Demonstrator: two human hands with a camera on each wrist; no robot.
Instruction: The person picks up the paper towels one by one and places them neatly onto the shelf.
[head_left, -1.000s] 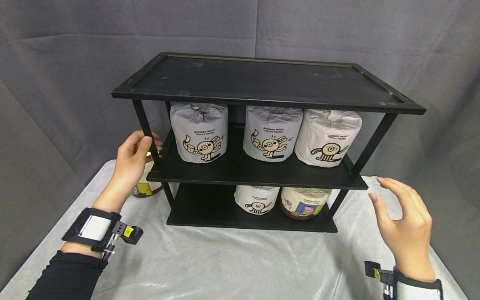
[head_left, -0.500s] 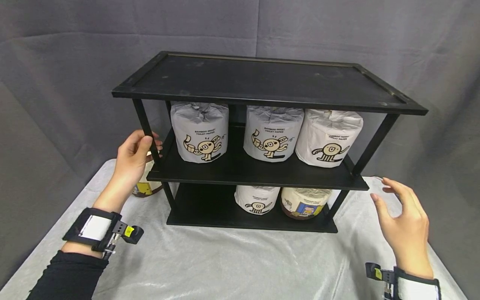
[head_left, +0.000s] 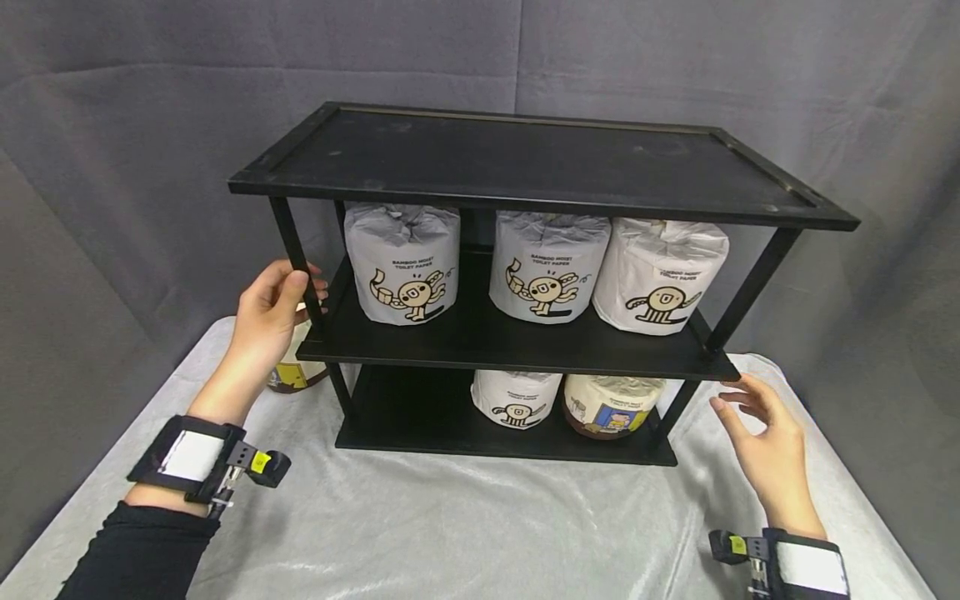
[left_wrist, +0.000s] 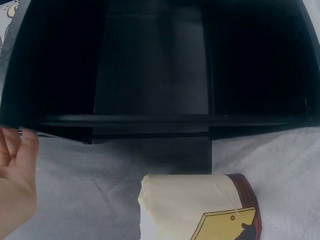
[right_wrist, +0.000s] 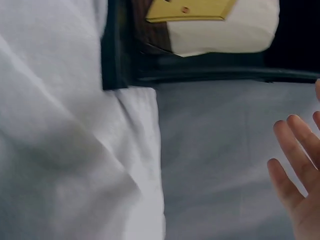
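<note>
My left hand (head_left: 270, 312) grips the front left post (head_left: 294, 250) of a black three-tier shelf rack (head_left: 525, 158), thumb in front and fingers behind. Near the right end of the middle board, my right hand (head_left: 772, 450) has its fingers spread and loosely bent, holding nothing; in the right wrist view its fingers are apart from the rack. The middle board bears three wrapped toilet paper rolls: one on the left (head_left: 405, 262), one in the middle (head_left: 551, 265) and one on the right (head_left: 660, 275). Below stand a white roll (head_left: 516, 400) and a cream-and-brown roll (head_left: 613, 406).
Beyond the rack's left side, partly hidden by my left hand, another cream-and-brown roll (head_left: 292, 371) stands on the pale cloth (head_left: 480, 525) covering the table. Grey curtains (head_left: 420, 50) hang behind and at both sides.
My right hand has moved left towards the rack's right end and slightly down. The left hand keeps its grip on the post, and the rolls stay in place.
</note>
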